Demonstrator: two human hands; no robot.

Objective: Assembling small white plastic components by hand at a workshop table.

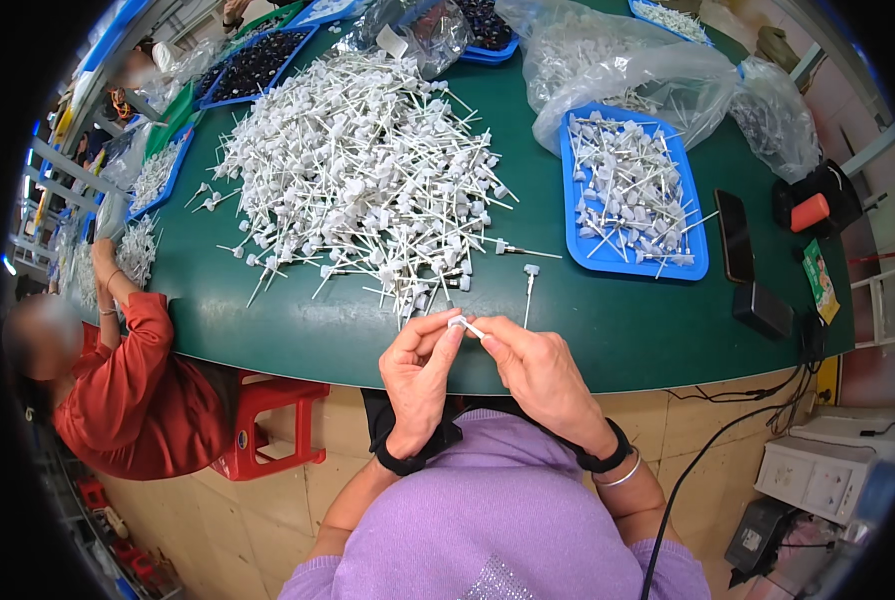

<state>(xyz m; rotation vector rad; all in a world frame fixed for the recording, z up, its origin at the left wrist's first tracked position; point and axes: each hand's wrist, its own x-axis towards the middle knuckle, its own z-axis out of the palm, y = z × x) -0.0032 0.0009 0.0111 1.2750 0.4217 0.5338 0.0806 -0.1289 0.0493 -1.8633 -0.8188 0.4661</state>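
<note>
At the table's near edge, my left hand (pixel 418 372) pinches the white head of a small plastic piece (pixel 457 321), which looks like a spray pump top with a thin tube. My right hand (pixel 545 375) is closed on the tube side of the same piece, fingertips close to the left ones. Just beyond them spreads a large heap of similar white pump tops (pixel 358 180), their thin tubes pointing every way. A single loose pump top (pixel 531 290) lies beyond my right hand. To its right, a blue tray (pixel 576 250) holds more of them.
Clear plastic bags (pixel 658 80) lie behind the tray. A phone (pixel 735 235) and a black box (pixel 763 312) are at right. Trays of dark pieces (pixel 260 65) stand far left. A co-worker in red (pixel 138 400) sits at left near a red stool (pixel 273 425). A black cable (pixel 688 470) hangs at right.
</note>
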